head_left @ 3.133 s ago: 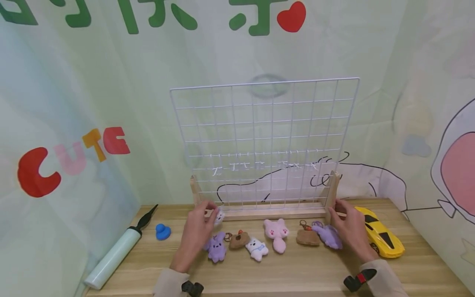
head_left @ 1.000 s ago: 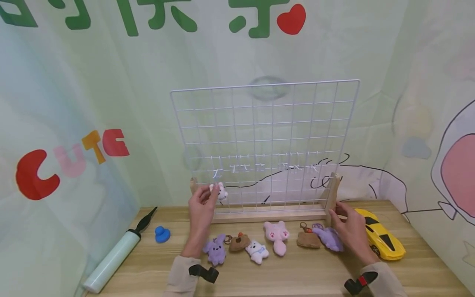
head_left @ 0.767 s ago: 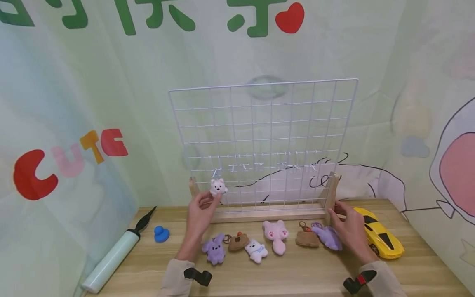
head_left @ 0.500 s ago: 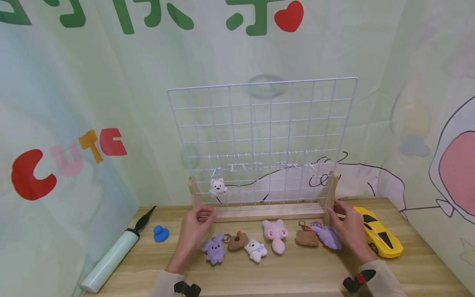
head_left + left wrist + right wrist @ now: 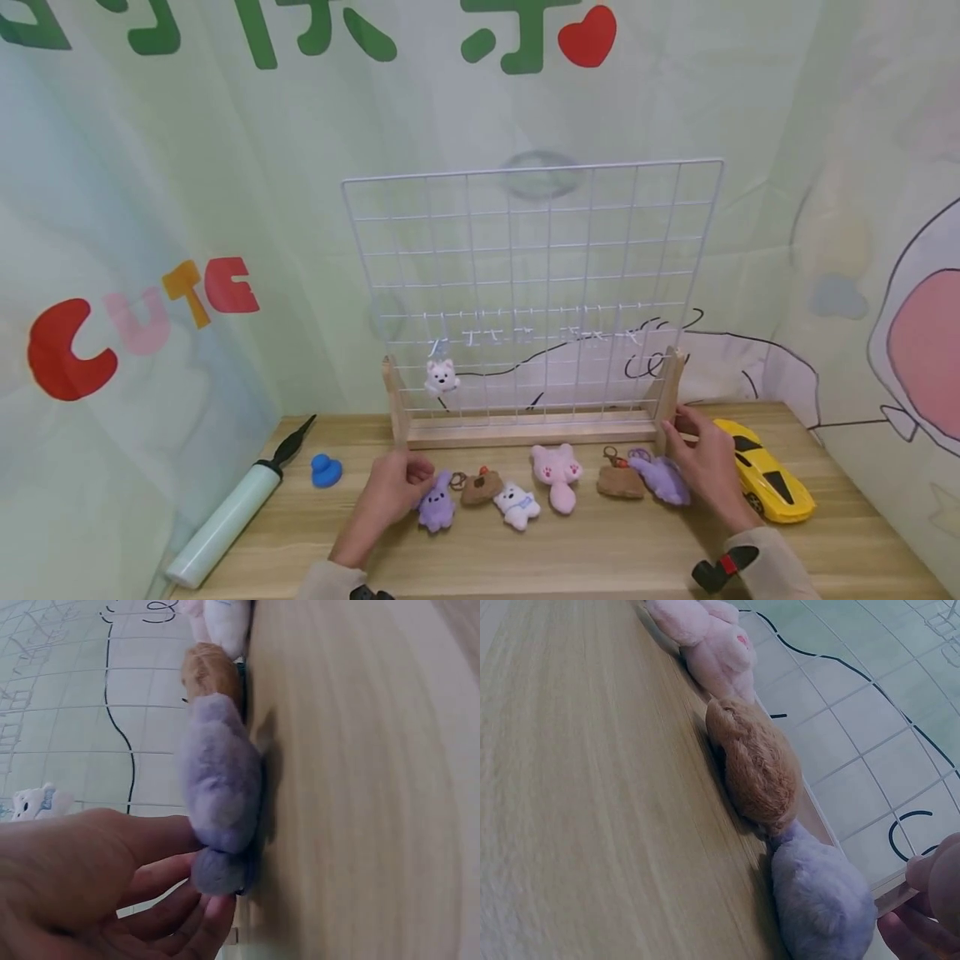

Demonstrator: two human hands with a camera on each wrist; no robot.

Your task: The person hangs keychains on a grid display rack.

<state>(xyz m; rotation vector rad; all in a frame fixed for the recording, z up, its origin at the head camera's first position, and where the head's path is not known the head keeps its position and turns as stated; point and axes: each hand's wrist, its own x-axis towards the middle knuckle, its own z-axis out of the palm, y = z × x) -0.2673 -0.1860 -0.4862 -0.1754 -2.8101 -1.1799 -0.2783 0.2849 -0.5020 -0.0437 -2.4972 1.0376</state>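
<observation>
- Before the wire rack (image 5: 548, 277), at its left end, the left hand (image 5: 393, 487) has thumb and fingers curled about the head end of a purple plush (image 5: 437, 507); how firmly they press cannot be told.
- That plush lies on the wooden surface (image 5: 480, 562), in front of the rack's left foot (image 5: 396, 400).
- At the rack's right foot (image 5: 666, 396), the right hand (image 5: 705, 458) pinches the wood low down, thumb on one side and bent fingers on the other.
- On the rack's left part, a small white dog plush (image 5: 441, 377) hangs upright below one of the white hooks (image 5: 491, 336), facing forward; these hooks run in a row across the lower half of the mesh.
- Along the front of the rack, from the purple plush rightward, lie a brown plush (image 5: 482, 487) with a dark ring beside it, a white plush (image 5: 517, 505) with a blue band and a pink plush (image 5: 557, 477) near the middle.
- Towards the rack's right end come a second brown plush (image 5: 621, 482) and, just beside it, a second purple plush (image 5: 664, 481), close to the right hand.
- Right of the rack stands a yellow toy car (image 5: 772, 479).
- Left of the rack are a small blue object (image 5: 326, 472) and, farther out, a pale pump (image 5: 225, 525) with a black nozzle.
- Behind the rack hangs a pale green printed backdrop (image 5: 300, 200).
</observation>
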